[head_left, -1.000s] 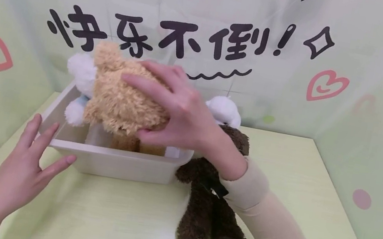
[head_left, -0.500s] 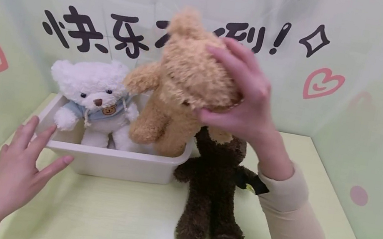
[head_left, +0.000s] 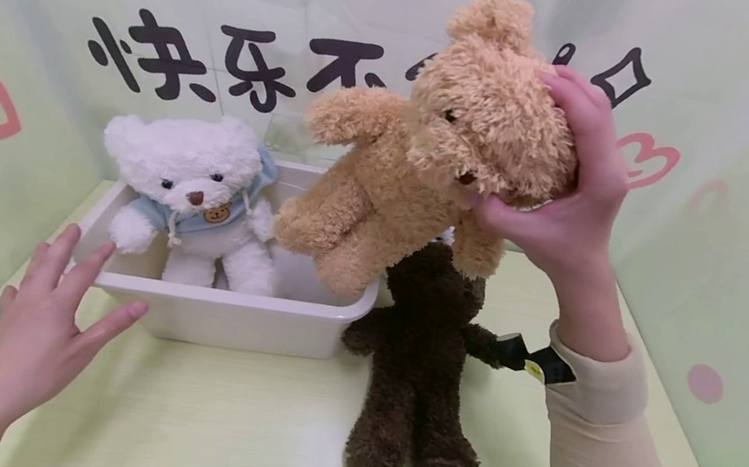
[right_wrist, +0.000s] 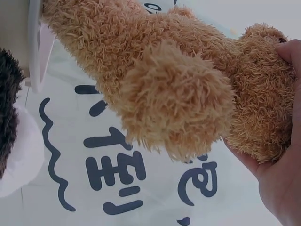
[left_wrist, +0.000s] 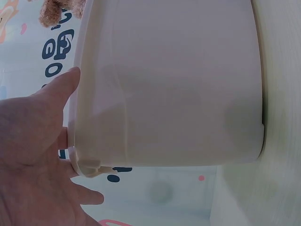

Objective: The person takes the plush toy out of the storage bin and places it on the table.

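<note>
My right hand [head_left: 577, 177] grips a tan teddy bear [head_left: 405, 181] by its head, tilted, its legs over the right end of a white plastic bin [head_left: 240, 323]. In the right wrist view the tan bear's arm [right_wrist: 178, 103] fills the middle, with its head between thumb and fingers. A white teddy bear [head_left: 171, 158] in a light blue hoodie sits in the bin's left part. My left hand [head_left: 42, 327] rests at the bin's front left corner, fingers spread; in the left wrist view the thumb touches the bin's rim [left_wrist: 77, 94].
A dark brown teddy bear [head_left: 414, 372] lies on the pale wooden table [head_left: 224, 423], right of the bin. Something white, mostly hidden, lies behind its head. A printed backdrop [head_left: 353, 7] with black characters stands behind the table, and pale curtains flank it.
My right hand has lifted the tan teddy bear up and rightwards from the bin, uncovering the white bear and the brown one. The left hand has barely moved.
</note>
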Available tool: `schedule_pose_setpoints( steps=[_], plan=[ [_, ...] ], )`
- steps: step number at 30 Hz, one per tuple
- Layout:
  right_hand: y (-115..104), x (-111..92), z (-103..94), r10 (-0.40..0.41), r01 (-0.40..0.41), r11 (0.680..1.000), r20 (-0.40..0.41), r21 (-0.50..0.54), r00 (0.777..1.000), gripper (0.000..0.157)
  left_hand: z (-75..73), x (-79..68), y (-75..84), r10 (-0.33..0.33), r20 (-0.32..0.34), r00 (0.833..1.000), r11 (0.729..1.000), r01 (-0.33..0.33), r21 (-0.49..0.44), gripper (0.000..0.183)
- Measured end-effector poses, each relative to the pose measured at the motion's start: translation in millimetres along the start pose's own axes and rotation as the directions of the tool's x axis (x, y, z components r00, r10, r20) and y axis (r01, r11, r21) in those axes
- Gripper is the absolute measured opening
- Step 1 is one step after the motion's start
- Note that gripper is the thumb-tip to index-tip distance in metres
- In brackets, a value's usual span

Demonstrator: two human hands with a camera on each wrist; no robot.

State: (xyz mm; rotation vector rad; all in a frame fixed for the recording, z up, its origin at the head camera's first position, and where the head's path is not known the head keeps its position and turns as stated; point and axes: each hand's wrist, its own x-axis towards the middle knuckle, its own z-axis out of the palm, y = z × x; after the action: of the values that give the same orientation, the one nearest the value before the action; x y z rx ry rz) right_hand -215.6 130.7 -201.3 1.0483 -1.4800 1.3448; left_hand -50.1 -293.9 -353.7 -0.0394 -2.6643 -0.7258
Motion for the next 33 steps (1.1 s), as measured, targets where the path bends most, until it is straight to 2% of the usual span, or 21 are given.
schedule_pose_setpoints(
  steps=[5, 11, 14, 21, 27, 33],
  plan=[
    [1.1, -1.7, -13.9, 0.030, -0.028, 0.999, -0.067, 0.027, 0.997, 0.080, 0.4, 0.6, 1.5, -0.003, 0.005, 1.000, 1.000, 0.003, 0.005, 0.074],
    [-3.2, -3.1, -26.9, 0.066, -0.050, 0.995, -0.185, 0.088, 0.981, 0.074, 1.4, 1.7, 2.0, 0.009, 0.000, 1.000, 1.000, -0.009, -0.006, 0.073],
    [-5.9, 0.0, -32.4, 0.072, -0.060, 0.996, -0.235, 0.058, 0.969, 0.072, 2.3, 2.9, 0.8, 0.033, -0.016, 0.999, 0.999, -0.033, -0.005, 0.073],
    [-6.8, 7.1, -53.8, 0.101, -0.114, 0.993, -0.247, -0.040, 0.964, 0.066, -0.1, 5.0, -0.8, 0.101, -0.034, 0.994, 0.995, -0.101, 0.022, 0.072],
    [-3.8, 9.0, -77.6, 0.115, -0.138, 0.988, -0.277, -0.064, 0.954, 0.065, -3.5, 5.9, -1.4, 0.130, -0.034, 0.991, 0.990, -0.128, 0.059, 0.074],
    [-5.3, 9.7, -87.3, 0.120, -0.145, 0.988, -0.332, -0.051, 0.936, 0.065, -4.8, 5.4, -0.8, 0.151, -0.045, 0.987, 0.986, -0.147, 0.083, 0.077]
  ],
)
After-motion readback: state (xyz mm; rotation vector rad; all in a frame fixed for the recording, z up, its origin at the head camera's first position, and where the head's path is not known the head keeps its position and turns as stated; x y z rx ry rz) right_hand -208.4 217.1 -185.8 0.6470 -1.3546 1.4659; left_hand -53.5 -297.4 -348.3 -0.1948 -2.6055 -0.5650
